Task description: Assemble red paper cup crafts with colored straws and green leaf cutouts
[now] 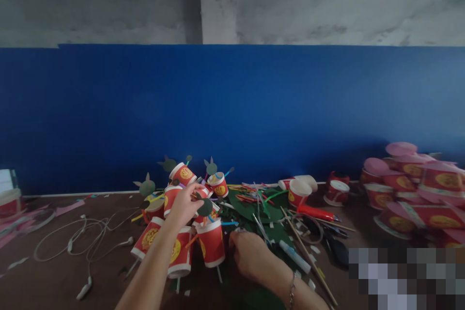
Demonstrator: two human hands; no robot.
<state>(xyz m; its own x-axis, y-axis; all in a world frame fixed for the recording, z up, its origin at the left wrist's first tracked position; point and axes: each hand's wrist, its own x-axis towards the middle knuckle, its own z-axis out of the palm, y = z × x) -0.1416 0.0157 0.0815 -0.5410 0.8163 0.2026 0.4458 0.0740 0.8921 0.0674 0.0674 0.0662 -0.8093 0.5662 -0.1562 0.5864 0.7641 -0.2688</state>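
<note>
Several red paper cups with yellow emblems are grouped at the centre, some with green paper animal heads and coloured stems. My left hand (188, 203) reaches over the group, its fingers closed at a small green head (205, 207) above a front cup (211, 242). Whether the fingertips grip that head is hard to tell. Just right of this cup, my right hand (249, 251) is low over the table, its fingers curled down and their tips mostly hidden. A blue stem (229, 223) sticks out from the cup towards it.
Scissors (262, 228), a glue tube (295, 255), wooden sticks (308, 256) and paper scraps lie to the right. Pink-and-red cup pieces (441, 189) are piled far right. White earphones (85, 288) lie left. A blue wall panel (232, 106) stands behind.
</note>
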